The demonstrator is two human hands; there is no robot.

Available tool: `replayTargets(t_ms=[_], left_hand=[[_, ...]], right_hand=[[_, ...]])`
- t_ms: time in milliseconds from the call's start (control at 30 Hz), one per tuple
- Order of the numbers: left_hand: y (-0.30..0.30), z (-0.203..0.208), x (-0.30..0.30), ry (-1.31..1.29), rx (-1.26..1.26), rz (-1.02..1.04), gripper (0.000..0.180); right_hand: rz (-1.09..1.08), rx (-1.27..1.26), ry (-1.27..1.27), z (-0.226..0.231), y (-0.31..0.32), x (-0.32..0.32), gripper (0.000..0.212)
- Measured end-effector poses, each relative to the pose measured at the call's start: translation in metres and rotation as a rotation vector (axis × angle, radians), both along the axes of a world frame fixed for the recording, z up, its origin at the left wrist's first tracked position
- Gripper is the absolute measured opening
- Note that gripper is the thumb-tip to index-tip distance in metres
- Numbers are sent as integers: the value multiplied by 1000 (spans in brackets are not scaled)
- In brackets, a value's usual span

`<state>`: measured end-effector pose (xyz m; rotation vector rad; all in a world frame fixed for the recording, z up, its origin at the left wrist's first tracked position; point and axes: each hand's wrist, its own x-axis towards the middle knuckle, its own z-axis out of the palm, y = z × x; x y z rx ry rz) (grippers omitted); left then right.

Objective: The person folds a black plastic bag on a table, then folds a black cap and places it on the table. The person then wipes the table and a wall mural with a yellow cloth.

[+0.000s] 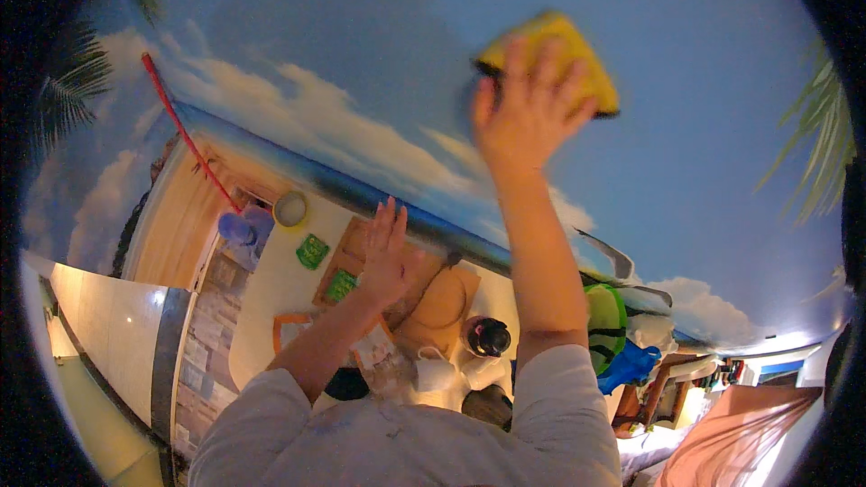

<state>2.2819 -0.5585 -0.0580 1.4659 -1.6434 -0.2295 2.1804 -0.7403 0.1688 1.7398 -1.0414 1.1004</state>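
My right hand (532, 113) is raised high with its fingers spread over a folded yellow cloth (591, 81) with dark edging. It holds the cloth flat against a wall (361, 27) painted with blue sky, clouds and sea. The palm hides part of the cloth, and its edges look a little blurred. Lower and to the left, my left hand (388, 257) is open with fingers stretched upward and nothing in it. Its fingertips reach the painted sea strip; whether they touch the wall I cannot tell.
Below the wall stands a pale table (262, 316) with a roll of tape (290, 208), a green packet (312, 252), a cardboard box (442, 307) and a black-lidded jar (488, 337). A red stick (185, 131) leans at left. Green and blue bags (606, 316) hang at right.
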Motion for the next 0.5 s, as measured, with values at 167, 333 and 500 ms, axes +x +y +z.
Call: replayTargets(t_ms=[167,333,500], left_hand=[[-1,1,23,17,42,-14,79],[2,-2,67,-20,55,13,77],[8,-38,86,55,47,88,74]], right_hand=[[278,925,489,-122,10,57,53],[391,841,647,-305,17,-25,51],[110,623,486,-140,15,49,53]])
